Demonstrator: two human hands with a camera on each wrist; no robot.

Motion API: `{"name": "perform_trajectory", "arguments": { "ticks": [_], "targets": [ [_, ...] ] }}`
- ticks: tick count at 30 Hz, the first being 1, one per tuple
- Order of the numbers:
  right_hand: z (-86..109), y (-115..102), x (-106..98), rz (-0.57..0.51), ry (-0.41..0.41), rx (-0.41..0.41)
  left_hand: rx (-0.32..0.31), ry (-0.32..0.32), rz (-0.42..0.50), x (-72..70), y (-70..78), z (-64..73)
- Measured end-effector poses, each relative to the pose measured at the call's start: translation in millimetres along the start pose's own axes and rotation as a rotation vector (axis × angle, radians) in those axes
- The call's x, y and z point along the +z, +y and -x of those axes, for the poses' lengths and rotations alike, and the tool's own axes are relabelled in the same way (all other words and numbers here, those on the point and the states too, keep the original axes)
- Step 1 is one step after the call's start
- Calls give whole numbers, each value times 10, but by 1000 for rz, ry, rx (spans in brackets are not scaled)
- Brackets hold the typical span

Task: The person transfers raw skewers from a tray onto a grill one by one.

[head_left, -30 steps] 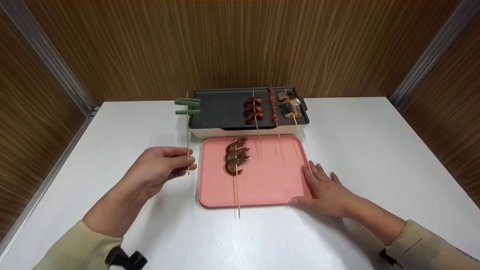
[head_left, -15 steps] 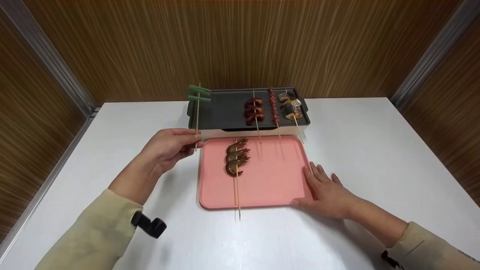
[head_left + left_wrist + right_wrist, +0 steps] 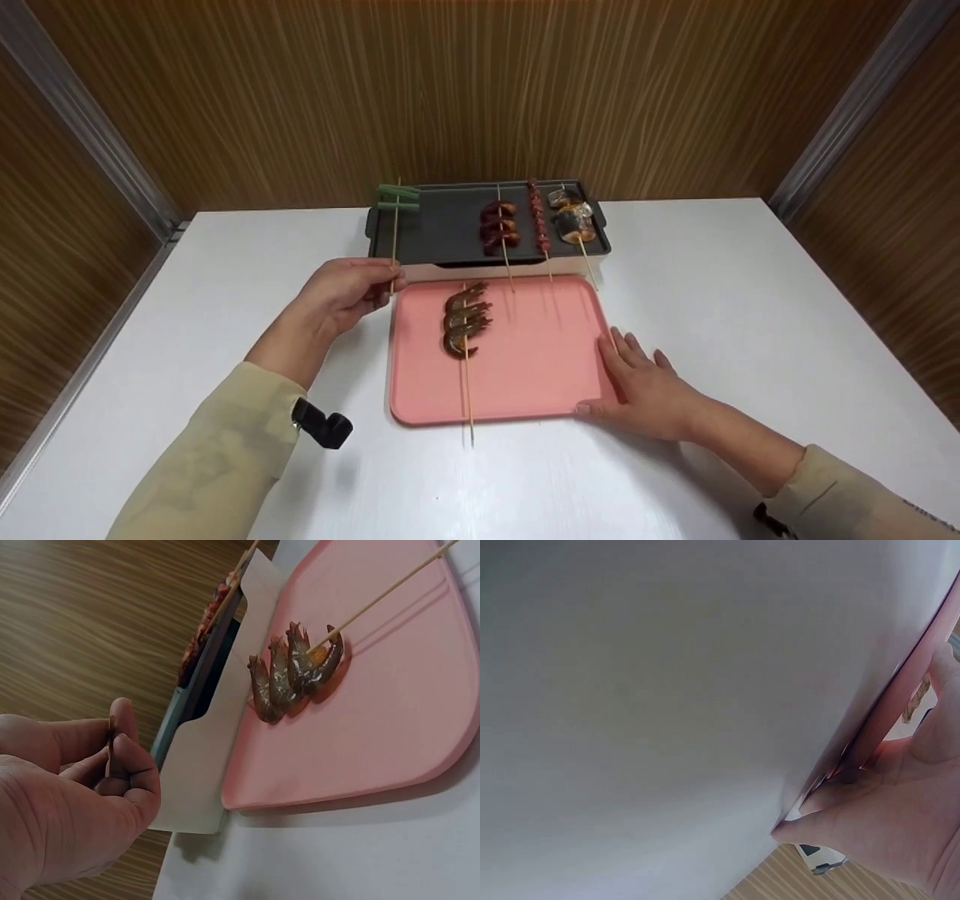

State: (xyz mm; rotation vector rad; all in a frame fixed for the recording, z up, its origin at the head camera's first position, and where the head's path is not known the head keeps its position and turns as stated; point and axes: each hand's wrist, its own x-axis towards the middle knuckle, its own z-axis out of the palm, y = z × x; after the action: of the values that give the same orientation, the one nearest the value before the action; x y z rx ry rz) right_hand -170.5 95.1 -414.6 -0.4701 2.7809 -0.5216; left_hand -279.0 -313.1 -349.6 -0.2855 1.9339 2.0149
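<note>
My left hand [image 3: 349, 294] pinches the lower end of a skewer of green vegetable pieces [image 3: 397, 197] between thumb and fingers. Its green end overlaps the left end of the black griddle [image 3: 450, 221] in the head view. In the left wrist view, the fingertips [image 3: 124, 720] hold the thin stick, and its green pieces are out of sight. Fingers extended, my right hand [image 3: 651, 391] rests against the right front corner of the pink tray [image 3: 536, 375]. On the tray's left half lies a shrimp skewer [image 3: 466, 322], its stick reaching past the front rim.
Toward the griddle's right end lie a skewer of dark glazed pieces [image 3: 500, 227], one of small red pieces [image 3: 538, 217] and one of fish chunks [image 3: 575, 223]. Their sticks jut over the front edge. A wood-patterned wall [image 3: 480, 97] stands close behind.
My left hand has moved forward and slightly right, bringing the green skewer over the griddle's left end, then slightly lower. The right hand stays at the tray's corner.
</note>
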Motion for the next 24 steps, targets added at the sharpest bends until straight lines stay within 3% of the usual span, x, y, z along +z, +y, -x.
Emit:
{"name": "perform_trajectory", "arguments": {
  "ticks": [9,24],
  "targets": [
    [7,-3,-3,-7,0,4,-4,-18,44,-6,-57,-143],
    [3,3,0,-17,-9,11,-20,-13,88,21,-115,-215]
  ]
}}
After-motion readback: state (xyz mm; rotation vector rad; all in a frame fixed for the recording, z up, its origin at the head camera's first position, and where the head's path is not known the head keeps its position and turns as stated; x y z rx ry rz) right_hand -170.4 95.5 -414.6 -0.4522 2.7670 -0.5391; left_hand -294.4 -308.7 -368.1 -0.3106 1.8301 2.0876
